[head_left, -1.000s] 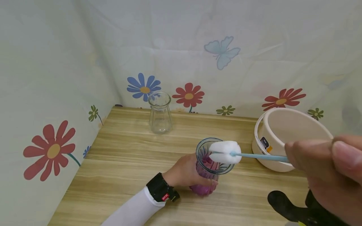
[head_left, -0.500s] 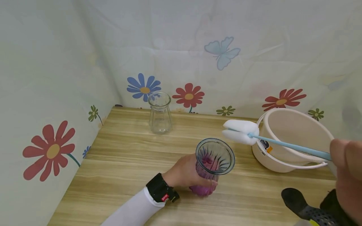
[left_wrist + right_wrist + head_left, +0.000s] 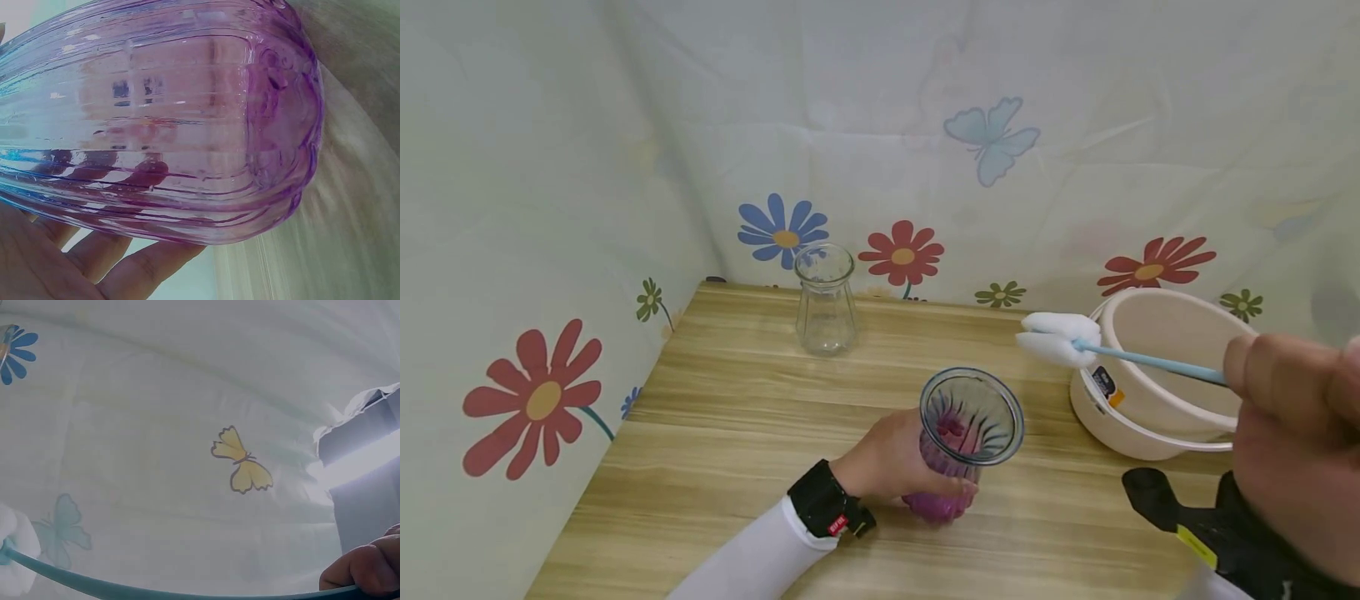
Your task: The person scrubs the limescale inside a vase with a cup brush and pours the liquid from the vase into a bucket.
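Observation:
My left hand (image 3: 898, 462) grips a ribbed glass vase (image 3: 958, 425), blue at the rim and purple at the base, upright on the wooden table. In the left wrist view the fingers (image 3: 147, 265) wrap round the purple vase (image 3: 187, 131) from below. My right hand (image 3: 1296, 417) holds a sponge bottle brush by its thin light-blue handle (image 3: 1157, 362). Its white sponge head (image 3: 1060, 340) is in the air to the upper right of the vase, apart from it. The right wrist view shows fingers (image 3: 369, 572) on the handle and part of the white sponge (image 3: 19, 562).
A clear glass vase (image 3: 825, 308) stands at the back left of the table (image 3: 730, 400). At the right is a cream bucket (image 3: 1120, 417) with a white handle, partly behind my right hand. Curtains (image 3: 880, 150) with printed flowers hang behind and at the left.
The brush has moved from over the vase's mouth away to the upper right, toward the bucket, with my right hand. My left hand and the vase have stayed in place.

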Tool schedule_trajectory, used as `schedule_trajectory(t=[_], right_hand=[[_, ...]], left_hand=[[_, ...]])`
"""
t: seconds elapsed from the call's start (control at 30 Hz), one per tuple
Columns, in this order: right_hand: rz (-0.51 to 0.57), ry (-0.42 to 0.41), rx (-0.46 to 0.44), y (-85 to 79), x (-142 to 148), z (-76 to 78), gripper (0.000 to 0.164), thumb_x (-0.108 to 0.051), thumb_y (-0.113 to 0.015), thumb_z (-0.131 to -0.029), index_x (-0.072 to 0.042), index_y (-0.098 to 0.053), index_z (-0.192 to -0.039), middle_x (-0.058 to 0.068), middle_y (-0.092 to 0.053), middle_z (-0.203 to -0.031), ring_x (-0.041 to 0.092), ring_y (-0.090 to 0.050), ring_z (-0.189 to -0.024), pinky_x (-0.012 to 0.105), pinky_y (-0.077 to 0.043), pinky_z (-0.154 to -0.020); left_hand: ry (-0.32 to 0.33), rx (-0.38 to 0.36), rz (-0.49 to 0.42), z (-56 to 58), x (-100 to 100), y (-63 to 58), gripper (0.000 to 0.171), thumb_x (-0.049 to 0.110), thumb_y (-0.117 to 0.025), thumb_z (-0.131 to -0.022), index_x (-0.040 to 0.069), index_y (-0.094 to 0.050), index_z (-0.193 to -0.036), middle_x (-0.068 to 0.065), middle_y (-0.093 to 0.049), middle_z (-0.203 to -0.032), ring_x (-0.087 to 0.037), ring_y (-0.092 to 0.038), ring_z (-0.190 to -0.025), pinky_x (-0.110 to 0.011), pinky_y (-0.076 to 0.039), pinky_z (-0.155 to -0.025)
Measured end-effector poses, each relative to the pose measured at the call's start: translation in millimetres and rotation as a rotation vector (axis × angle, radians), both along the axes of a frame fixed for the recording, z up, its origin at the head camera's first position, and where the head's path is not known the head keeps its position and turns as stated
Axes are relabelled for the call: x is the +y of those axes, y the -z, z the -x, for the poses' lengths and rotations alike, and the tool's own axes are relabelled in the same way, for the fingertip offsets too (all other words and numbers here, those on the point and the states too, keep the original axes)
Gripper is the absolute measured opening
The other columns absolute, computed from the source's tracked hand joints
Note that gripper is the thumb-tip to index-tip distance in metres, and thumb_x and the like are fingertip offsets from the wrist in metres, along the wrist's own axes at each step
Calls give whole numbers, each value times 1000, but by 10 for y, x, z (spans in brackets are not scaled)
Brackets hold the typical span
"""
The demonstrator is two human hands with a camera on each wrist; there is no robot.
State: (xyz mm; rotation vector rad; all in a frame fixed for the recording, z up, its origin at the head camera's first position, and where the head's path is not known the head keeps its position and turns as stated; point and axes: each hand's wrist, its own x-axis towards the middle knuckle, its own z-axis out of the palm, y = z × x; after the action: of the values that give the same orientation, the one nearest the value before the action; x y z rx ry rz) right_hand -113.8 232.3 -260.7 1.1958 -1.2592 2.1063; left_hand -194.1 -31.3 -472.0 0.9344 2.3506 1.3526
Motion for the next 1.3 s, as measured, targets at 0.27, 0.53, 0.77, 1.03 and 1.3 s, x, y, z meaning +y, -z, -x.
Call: schedule_trajectory(t=[0.27,0.53,0.77,1.03,1.3], right_hand=[[200,224,-20,242,-167,338,42,15,-36,-93,4,-24,-55,0,-18,-57,8,-18,-52,19,-14,-53],[141,432,-136,701,-112,707,36,16,-44,-96,14,-39,-60,4,-25,-54,13,-23,-49,26,-13,-49],[4,569,-201,1105,-81,926,42,10,-51,-99,11,-37,-59,3,-32,-55,14,-28,-51,29,-15,-52],[-288,760,-267,1575,-21,935,44,8,-51,-101,2,-38,-59,-2,-31,-58,10,-26,-53,28,-15,-52],[-515,853,-378,1789,-1,768,39,3,-57,-102,-5,-49,-65,-7,-39,-65,7,-35,-58,26,-25,-53]], left_hand=[[-8,18,3,-4,-4,-6,78,63,-86,-74,41,-46,-137,20,-65,-124,1,-62,-115,-26,-53,-98],[-5,45,1,-1,0,-18,77,63,-86,-74,40,-47,-136,18,-66,-124,-1,-63,-115,-26,-53,-97],[-12,56,8,1,2,-1,76,64,-86,-74,40,-48,-135,18,-67,-124,0,-63,-115,-27,-53,-97],[12,27,-13,-27,24,5,78,63,-86,-74,41,-46,-137,18,-66,-127,-2,-63,-117,-28,-52,-100],[-20,50,10,-16,12,14,74,66,-85,-72,41,-50,-133,21,-66,-121,0,-63,-114,-28,-52,-98]])
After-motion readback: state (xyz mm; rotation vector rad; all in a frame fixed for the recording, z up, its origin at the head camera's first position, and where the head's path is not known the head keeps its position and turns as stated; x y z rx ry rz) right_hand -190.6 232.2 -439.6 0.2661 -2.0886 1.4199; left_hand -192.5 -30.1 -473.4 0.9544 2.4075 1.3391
